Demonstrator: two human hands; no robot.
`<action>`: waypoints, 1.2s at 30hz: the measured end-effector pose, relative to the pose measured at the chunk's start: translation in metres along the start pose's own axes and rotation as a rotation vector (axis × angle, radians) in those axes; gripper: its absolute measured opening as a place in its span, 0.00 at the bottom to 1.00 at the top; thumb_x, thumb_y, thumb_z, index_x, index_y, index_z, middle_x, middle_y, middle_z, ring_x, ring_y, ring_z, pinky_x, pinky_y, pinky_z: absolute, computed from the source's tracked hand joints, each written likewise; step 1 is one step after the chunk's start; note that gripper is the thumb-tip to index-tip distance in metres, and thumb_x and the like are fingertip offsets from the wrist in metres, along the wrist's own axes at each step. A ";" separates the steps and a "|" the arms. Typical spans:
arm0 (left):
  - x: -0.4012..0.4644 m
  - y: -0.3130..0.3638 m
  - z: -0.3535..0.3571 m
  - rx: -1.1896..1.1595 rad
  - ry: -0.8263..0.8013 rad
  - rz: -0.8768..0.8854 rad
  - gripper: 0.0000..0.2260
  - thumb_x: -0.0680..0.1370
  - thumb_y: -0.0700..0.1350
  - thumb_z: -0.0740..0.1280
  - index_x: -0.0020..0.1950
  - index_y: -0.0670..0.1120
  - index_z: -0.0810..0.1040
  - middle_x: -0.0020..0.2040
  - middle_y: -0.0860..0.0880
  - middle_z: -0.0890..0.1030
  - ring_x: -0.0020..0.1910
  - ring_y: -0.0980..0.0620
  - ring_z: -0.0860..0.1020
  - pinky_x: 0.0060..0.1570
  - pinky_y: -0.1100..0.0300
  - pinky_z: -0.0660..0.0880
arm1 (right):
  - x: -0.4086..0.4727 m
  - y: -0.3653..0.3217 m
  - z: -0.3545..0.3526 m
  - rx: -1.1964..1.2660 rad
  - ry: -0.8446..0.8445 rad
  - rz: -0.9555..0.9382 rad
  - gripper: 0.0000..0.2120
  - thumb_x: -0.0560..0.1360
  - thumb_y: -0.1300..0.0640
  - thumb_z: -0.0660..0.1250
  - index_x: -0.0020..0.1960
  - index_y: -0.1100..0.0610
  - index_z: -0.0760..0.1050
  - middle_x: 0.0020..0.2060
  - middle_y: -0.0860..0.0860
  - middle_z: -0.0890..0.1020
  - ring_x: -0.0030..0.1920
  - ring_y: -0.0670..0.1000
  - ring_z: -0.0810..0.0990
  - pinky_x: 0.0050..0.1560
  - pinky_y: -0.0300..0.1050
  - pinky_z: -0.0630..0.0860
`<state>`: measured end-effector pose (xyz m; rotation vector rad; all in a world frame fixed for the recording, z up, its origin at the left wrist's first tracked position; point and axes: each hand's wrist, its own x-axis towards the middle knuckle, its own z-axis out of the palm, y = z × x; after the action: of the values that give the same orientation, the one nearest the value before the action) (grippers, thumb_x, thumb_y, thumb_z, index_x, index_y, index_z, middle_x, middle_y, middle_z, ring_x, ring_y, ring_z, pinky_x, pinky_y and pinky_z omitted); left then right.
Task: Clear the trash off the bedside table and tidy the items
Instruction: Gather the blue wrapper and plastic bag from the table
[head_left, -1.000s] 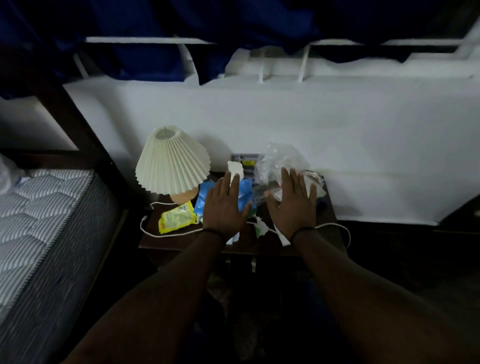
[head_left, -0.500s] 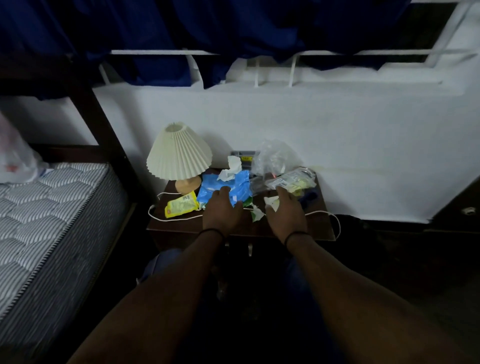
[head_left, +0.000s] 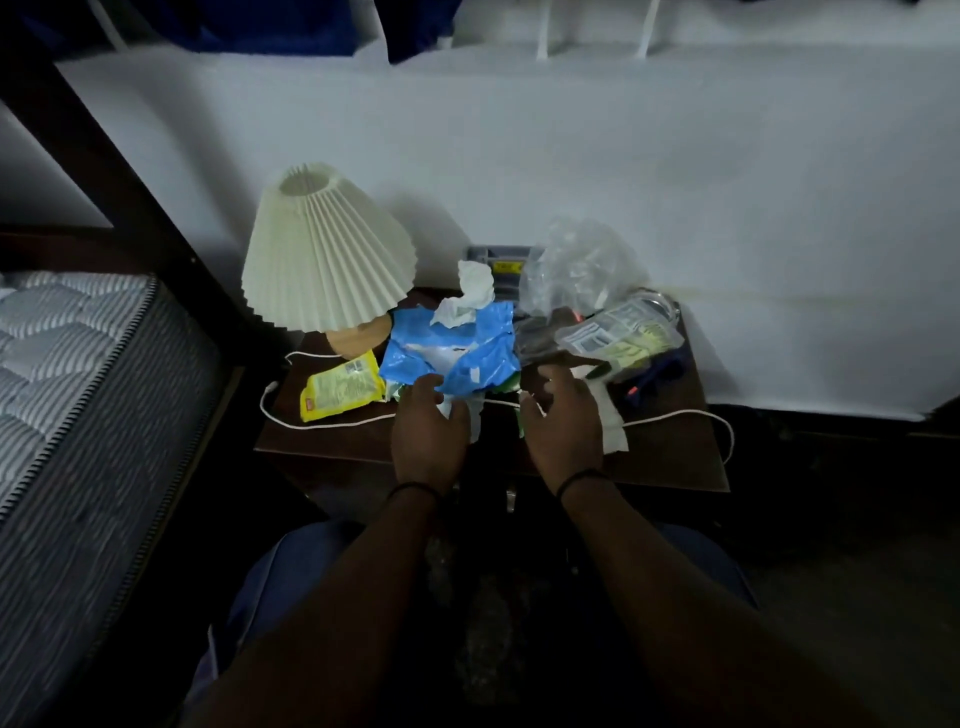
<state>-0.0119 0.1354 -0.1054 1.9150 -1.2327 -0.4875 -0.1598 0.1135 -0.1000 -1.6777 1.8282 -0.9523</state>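
A dim room: white wall behind, a mattress (head_left: 78, 374) off to one side, and a small dark bench (head_left: 670, 447) against the wall, crowded with litter. Both hands hover low over its front edge. The left hand (head_left: 428, 431) has its fingers (head_left: 423, 387) loosely spread and relaxed, tips just at the near edge of the blue wrapper (head_left: 457, 353); whether they actually touch it I cannot tell. The right hand (head_left: 563, 426) is likewise slack, its fingers apart, holding nothing, with scraps of white paper (head_left: 613, 431) just beside it.

Beyond the fingers lie a crumpled tissue (head_left: 470, 293) on the blue wrapper, a clear plastic bag (head_left: 582, 265) and a printed packet (head_left: 621, 335). A yellow sachet (head_left: 340, 389) sits outward of the left fingers, near the lamp (head_left: 324, 249), whose white cord (head_left: 675, 415) trails across the bench under both hands.

The step in hand looks like the start of gathering: nothing is picked up yet. The next move likely calls for closing on the blue wrapper and the loose scraps without snagging the cord or knocking the lamp.
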 end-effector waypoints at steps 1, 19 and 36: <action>0.003 0.004 0.003 0.003 0.023 0.024 0.17 0.76 0.46 0.69 0.63 0.44 0.76 0.55 0.44 0.80 0.56 0.45 0.77 0.49 0.61 0.66 | 0.002 0.002 0.003 0.002 0.015 -0.005 0.19 0.75 0.54 0.69 0.64 0.55 0.74 0.55 0.55 0.80 0.57 0.54 0.78 0.57 0.48 0.75; 0.060 0.001 -0.001 -0.389 0.265 -0.433 0.11 0.77 0.45 0.65 0.47 0.37 0.78 0.44 0.39 0.79 0.50 0.39 0.79 0.41 0.56 0.68 | 0.034 -0.009 0.033 0.203 0.016 0.079 0.13 0.74 0.46 0.70 0.47 0.56 0.79 0.43 0.53 0.81 0.46 0.50 0.78 0.47 0.47 0.76; 0.060 0.006 -0.005 -0.623 0.171 -0.485 0.22 0.75 0.57 0.70 0.56 0.38 0.79 0.52 0.45 0.81 0.51 0.49 0.78 0.48 0.57 0.76 | 0.029 -0.020 0.007 0.608 0.239 0.015 0.10 0.74 0.56 0.63 0.40 0.61 0.66 0.35 0.66 0.73 0.34 0.72 0.75 0.32 0.64 0.75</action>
<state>0.0145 0.0832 -0.0922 1.6437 -0.4144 -0.8260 -0.1454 0.0833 -0.0864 -1.2094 1.4650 -1.5643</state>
